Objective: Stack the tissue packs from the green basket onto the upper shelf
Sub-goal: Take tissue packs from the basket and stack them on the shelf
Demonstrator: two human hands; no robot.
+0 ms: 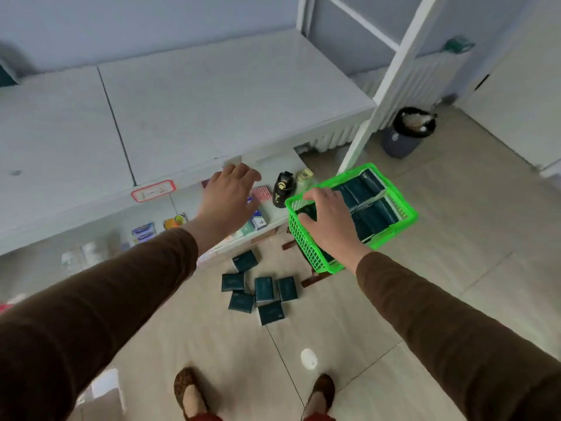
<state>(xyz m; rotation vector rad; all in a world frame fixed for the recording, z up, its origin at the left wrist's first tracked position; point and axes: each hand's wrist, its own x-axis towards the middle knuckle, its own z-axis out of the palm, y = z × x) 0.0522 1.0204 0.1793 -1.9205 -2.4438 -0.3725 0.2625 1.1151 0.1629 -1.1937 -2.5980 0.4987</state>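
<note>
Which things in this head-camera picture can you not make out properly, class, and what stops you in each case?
- Right hand in the green basket: its fingertips dip inside, so the grip on a tissue pack is unclear.
- Tissue packs in the basket: the hand and rim hide part, so no count.
- Lower shelf goods: blurred, labels unreadable.
- Red-edged label: writing too small.
- Left hand: covers items behind it.

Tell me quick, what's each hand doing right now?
Left hand: open, fingers relaxed, holding nothing, reaching toward the shelf.
Right hand: in the green basket, fingers curled around a dark tissue pack.
</note>
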